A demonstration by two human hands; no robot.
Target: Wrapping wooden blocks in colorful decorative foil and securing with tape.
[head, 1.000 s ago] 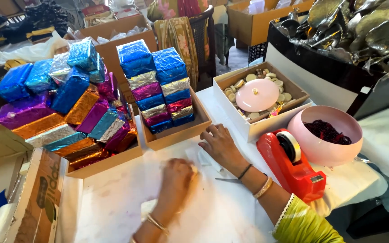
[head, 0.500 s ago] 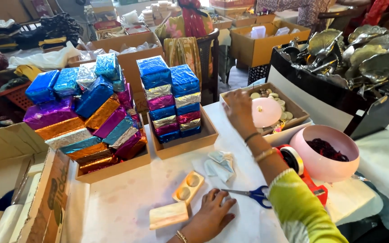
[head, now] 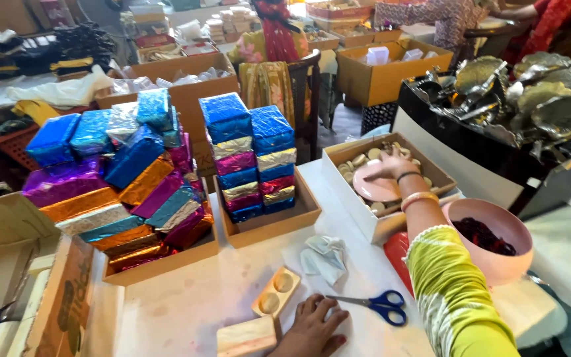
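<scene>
My left hand (head: 310, 322) lies flat on the white table with its fingers apart. It touches a plain wooden block (head: 246, 337) and sits just below a wooden mould (head: 275, 293) with two round hollows. Blue-handled scissors (head: 377, 305) lie right of its fingertips. My right hand (head: 388, 166), at the end of a yellow-green sleeve, reaches into a cardboard box (head: 355, 215) of small pale round pieces. Its fingers spread over a pink round lid (head: 375, 190) there, and I see nothing gripped. A crumpled pale wrapper (head: 325, 258) lies between the box and the mould.
A pink bowl (head: 520, 254) of dark red bits stands right of my arm, with a red tape dispenser (head: 396, 250) half hidden behind it. Two cardboard trays (head: 267, 228) (head: 166, 263) of foil-wrapped boxes fill the left and middle. A black tray of metallic leaf dishes (head: 523, 92) is at far right.
My right hand has left the table and reached into the box with the pink lid. My left hand has drawn back toward me, uncovering the mould; the scissors now lie on the table.
</scene>
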